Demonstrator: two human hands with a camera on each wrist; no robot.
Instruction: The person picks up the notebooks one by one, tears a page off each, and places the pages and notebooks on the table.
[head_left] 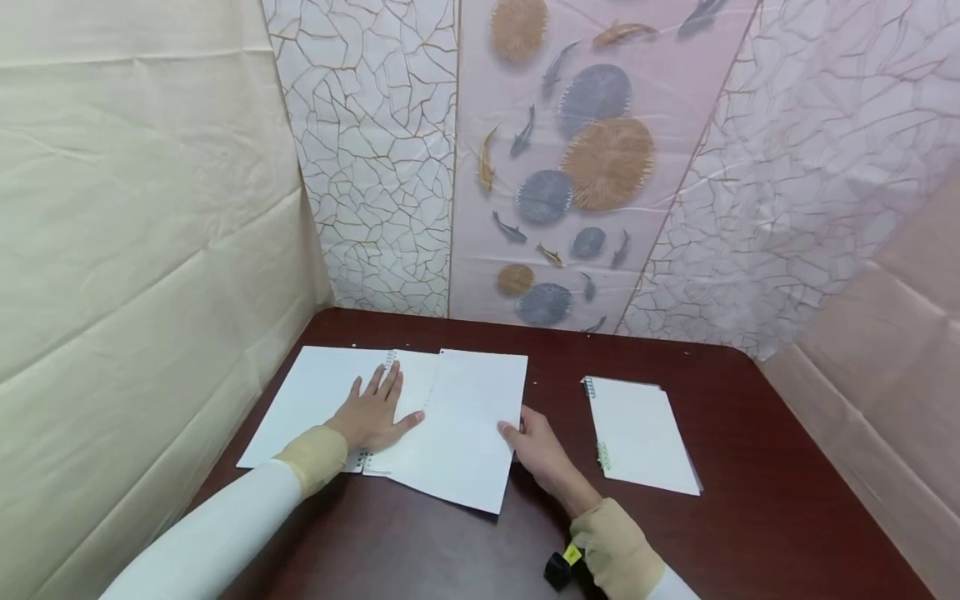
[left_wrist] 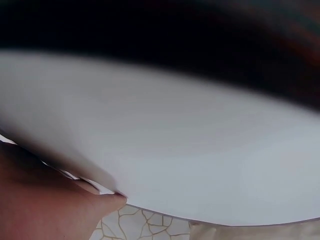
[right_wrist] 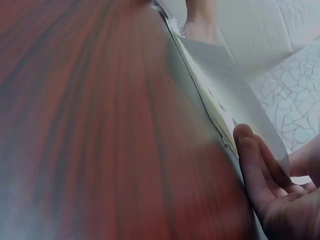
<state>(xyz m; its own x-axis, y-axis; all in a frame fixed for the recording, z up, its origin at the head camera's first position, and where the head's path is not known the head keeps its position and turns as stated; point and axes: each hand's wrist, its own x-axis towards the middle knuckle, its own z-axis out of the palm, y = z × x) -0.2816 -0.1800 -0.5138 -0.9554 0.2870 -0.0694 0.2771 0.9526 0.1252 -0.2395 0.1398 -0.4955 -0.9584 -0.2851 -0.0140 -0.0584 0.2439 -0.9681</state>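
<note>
A spiral notebook lies open on the table, its white left page [head_left: 322,400] spread flat. My left hand [head_left: 375,417] rests across the binding with fingers spread, thumb out over the right-hand page. In the left wrist view the thumb [left_wrist: 107,202] touches white paper. Between thumb and fingers, my right hand [head_left: 536,442] pinches the right edge of a white sheet [head_left: 472,417]. This sheet's left edge shows a row of small holes; whether it is still joined to the notebook I cannot tell. From the right wrist view, the fingers [right_wrist: 260,165] are under the lifted sheet [right_wrist: 250,95].
A second, smaller spiral notebook [head_left: 645,433] with a white page up lies to the right on the dark red-brown table [head_left: 757,467]. Beside my right wrist is a black item with a yellow part [head_left: 558,571]. Patterned and cream wall coverings [head_left: 150,250] surround the table.
</note>
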